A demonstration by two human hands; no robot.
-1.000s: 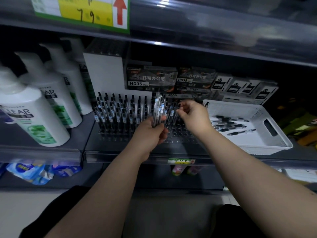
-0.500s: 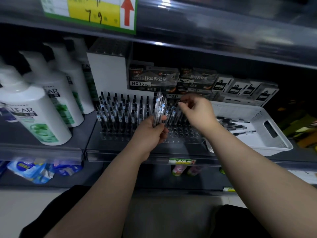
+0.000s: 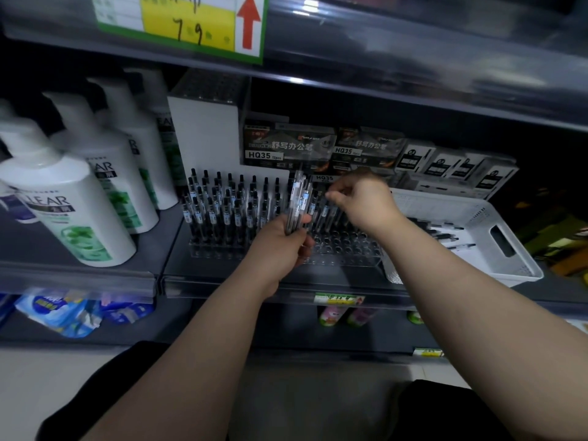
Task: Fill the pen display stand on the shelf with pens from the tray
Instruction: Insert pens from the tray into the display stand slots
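Observation:
A clear pen display stand (image 3: pixel 343 253) sits on the middle shelf. Its left half is packed with upright black-capped pens (image 3: pixel 229 205); its right front holes stand bare. My left hand (image 3: pixel 280 240) grips a bundle of clear pens (image 3: pixel 299 198) upright in front of the stand. My right hand (image 3: pixel 362 202) hovers over the stand's right rear, fingers curled and pinching the top of a pen there. The white tray (image 3: pixel 496 265) lies to the right with several pens (image 3: pixel 445 232) in it.
White shampoo bottles (image 3: pixel 66 205) stand at the left of the shelf. Boxes of pens (image 3: pixel 286 148) line the back, next to a white block (image 3: pixel 203 135). The upper shelf edge carries a yellow price tag (image 3: pixel 191 23). Blue packets (image 3: pixel 60 310) lie on the lower shelf.
My right hand has shifted slightly left over the stand's rear rows. The left hand has kept its bundle in place. The view has crept closer to the shelf.

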